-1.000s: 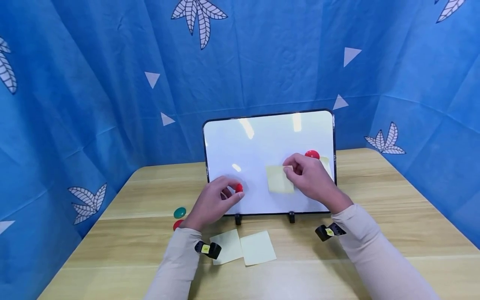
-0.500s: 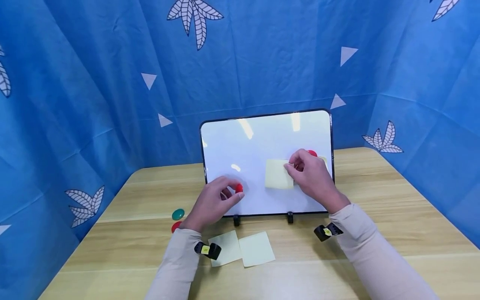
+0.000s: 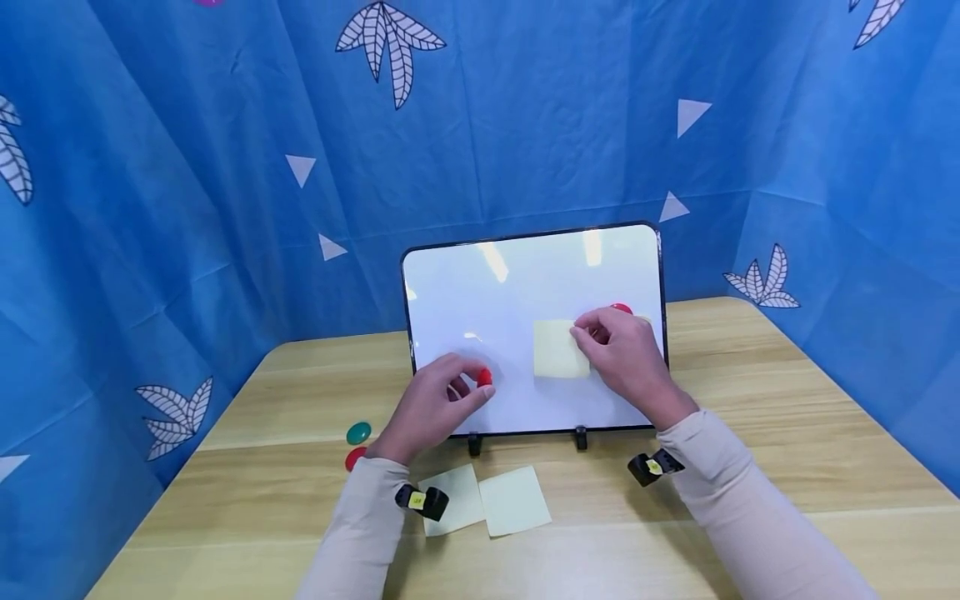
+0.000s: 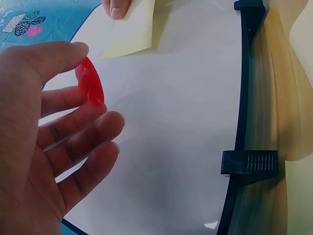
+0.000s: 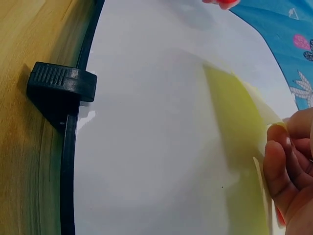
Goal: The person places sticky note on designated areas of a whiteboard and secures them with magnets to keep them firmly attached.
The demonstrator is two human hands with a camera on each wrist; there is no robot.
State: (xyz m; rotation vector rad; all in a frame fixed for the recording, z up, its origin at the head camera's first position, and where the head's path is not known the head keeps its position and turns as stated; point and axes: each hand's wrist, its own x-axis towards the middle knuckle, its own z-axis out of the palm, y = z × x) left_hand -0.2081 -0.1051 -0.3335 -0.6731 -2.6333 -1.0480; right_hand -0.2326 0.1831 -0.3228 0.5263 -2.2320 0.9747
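Observation:
Pinched between the thumb and fingers of my left hand [image 3: 437, 404] is a round red magnet [image 4: 91, 82], held edge-on just in front of the whiteboard [image 3: 517, 279]. My right hand [image 3: 626, 354] pinches a pale yellow sticky note [image 3: 558, 350] by its upper right corner, close over the board. In the right wrist view the note [image 5: 234, 103] stands at an angle to the white surface. Another red magnet [image 3: 621, 307] sits on the board just above my right hand, with a second yellow note [image 5: 247, 205] there, mostly hidden behind the hand.
Two black feet [image 3: 475, 444] support the board on the wooden table [image 3: 262, 517]. Two more notes [image 3: 515, 502] lie in front, one partly behind my left wrist. A green magnet [image 3: 358, 432] and a red magnet [image 3: 355, 458] lie at the left. A blue curtain [image 3: 525, 125] hangs behind.
My right hand has raised the note slightly on the board, then stayed nearly still. My left hand keeps hold of the red magnet in nearly the same place. The head view has shifted slightly.

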